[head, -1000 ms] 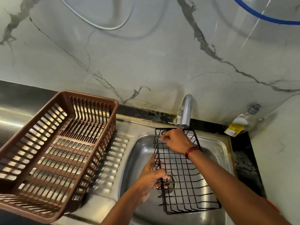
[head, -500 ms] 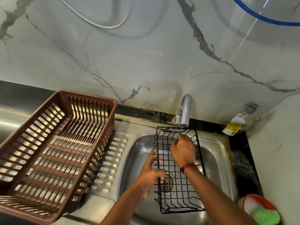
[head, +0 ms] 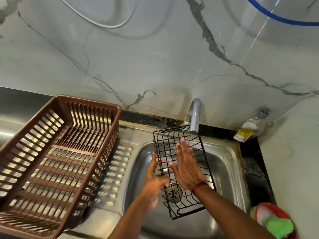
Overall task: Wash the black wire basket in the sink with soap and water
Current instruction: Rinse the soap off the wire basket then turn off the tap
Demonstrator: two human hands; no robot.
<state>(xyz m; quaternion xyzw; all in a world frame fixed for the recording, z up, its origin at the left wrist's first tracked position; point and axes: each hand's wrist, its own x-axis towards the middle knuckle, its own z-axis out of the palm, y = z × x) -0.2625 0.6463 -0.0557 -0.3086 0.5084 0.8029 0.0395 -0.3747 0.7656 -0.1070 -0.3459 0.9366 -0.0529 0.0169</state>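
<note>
You stand at a steel counter point(head: 15, 118) under a grey-veined marble wall point(head: 155, 57), with a stainless sink point(head: 229, 169) sunk into it. The black wire basket point(head: 200, 202) is inside that sink, held tilted above the basin with its far end up under the spout of the chrome tap point(head: 195, 116) and its near end low over the drain strainer point(head: 174, 192), which shows through the grid. A thin run of water falls from the spout onto the basket's upper end.

Your left hand point(head: 153, 183) grips the basket's left side rail, fingers point(head: 163, 161) curled through the wire. Your right hand point(head: 186, 164) lies flat against the inside of the grid, its fingers straight and together, pointing toward the tap, holding nothing; a red thread band point(head: 200, 186) circles that wrist.

Left of the sink, a brown plastic dish rack point(head: 57, 161) sits on the ribbed drainboard point(head: 117, 169). Behind the sink's right corner, a clear soap bottle point(head: 252, 126) with a yellow label leans at the wall. Just off the sink's near right corner, a red bowl point(head: 276, 214) holds a green scrubber point(head: 278, 226). High on the wall above the sink run a white hose point(head: 103, 23) and a blue hose point(head: 279, 18).
</note>
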